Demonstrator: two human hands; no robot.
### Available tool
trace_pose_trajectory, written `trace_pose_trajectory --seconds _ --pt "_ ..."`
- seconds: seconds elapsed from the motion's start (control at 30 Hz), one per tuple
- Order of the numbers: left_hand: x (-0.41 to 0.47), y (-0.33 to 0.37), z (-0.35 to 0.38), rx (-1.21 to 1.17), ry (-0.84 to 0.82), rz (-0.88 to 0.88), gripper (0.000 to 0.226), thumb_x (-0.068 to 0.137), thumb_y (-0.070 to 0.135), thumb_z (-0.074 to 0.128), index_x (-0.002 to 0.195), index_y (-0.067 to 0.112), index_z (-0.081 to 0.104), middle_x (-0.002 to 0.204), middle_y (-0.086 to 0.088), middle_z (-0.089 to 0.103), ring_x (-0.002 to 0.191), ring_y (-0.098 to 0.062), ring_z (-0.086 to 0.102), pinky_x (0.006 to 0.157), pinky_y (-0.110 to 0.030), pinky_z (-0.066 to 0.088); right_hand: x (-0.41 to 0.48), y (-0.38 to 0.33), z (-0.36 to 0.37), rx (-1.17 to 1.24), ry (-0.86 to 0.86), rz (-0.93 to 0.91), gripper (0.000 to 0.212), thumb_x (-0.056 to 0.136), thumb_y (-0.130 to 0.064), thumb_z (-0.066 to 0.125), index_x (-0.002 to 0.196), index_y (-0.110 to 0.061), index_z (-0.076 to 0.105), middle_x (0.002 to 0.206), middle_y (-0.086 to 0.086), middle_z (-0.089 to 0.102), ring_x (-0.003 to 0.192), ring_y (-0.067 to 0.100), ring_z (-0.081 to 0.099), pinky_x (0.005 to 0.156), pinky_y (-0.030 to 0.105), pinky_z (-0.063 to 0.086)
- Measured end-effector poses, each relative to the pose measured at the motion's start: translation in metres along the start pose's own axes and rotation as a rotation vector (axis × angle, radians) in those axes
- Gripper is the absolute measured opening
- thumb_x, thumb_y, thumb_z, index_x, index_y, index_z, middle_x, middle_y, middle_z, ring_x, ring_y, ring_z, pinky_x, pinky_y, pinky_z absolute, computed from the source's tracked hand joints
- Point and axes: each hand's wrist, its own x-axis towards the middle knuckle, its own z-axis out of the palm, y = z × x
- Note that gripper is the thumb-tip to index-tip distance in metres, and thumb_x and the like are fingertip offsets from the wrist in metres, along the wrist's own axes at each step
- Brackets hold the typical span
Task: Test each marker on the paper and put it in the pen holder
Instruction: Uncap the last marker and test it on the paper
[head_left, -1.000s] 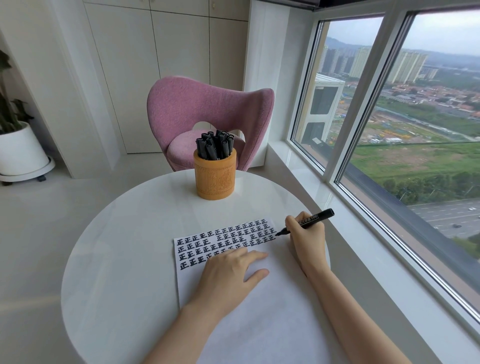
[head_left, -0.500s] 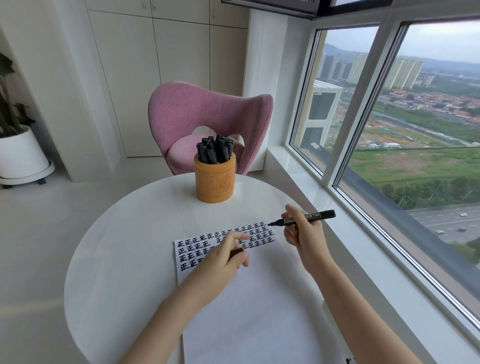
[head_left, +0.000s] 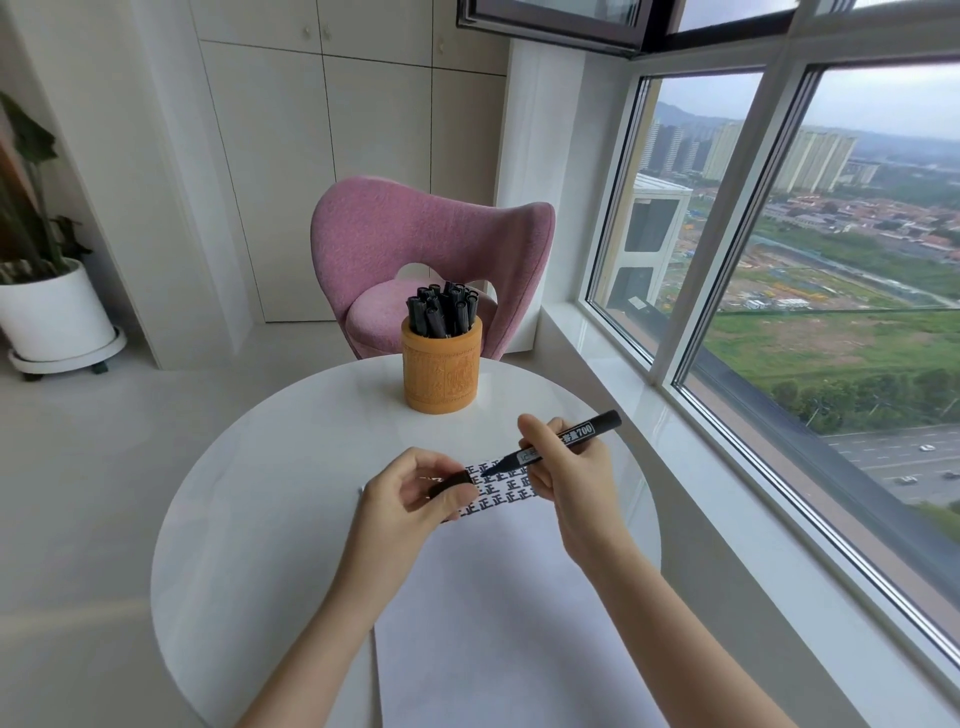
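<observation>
Looking down at round table (head_left: 249, 519), I see paper (head_left: 498, 597) lying on it, rows of black characters along far edge. Holder (head_left: 441, 371) stands beyond paper, well apart, full of capped markers (head_left: 441, 312). My right hand (head_left: 569, 483) pinches uncapped marker (head_left: 553, 447), tip pointing left above paper. My left hand (head_left: 410, 493) pinches cap (head_left: 451, 480), just beside tip.

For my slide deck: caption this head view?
Right hand aims uncapped marker at cap in left hand.
</observation>
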Motion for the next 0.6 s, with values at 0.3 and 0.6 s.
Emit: trace_pose_trajectory --seconds 0.3,0.6 --pt "-0.008 0.006 0.01 0.001 0.005 0.026 0.016 0.073 -0.003 0.073 0.082 0.004 0.063 0.076 -0.006 0.072 0.068 -0.016 0.067 0.07 -0.026 0.056 -0.013 0.007 0.015 -0.086 -0.041 -0.012 0.033 0.087 -0.006 0.061 0.062 -0.009 0.039 0.048 0.0 0.031 0.044 0.013 0.028 0.044 0.019 0.028" --pt "-0.012 0.001 0.01 0.129 0.149 0.144 0.017 0.069 0.002 0.078 0.076 0.012 0.065 0.077 0.003 0.074 0.072 -0.012 0.071 0.07 -0.022 0.055 -0.012 0.014 0.027 -0.021 -0.064 0.093 0.04 0.087 -0.007 0.06 0.058 -0.013 0.033 0.047 -0.001 0.026 0.044 0.013 0.024 0.046 0.021 0.024"
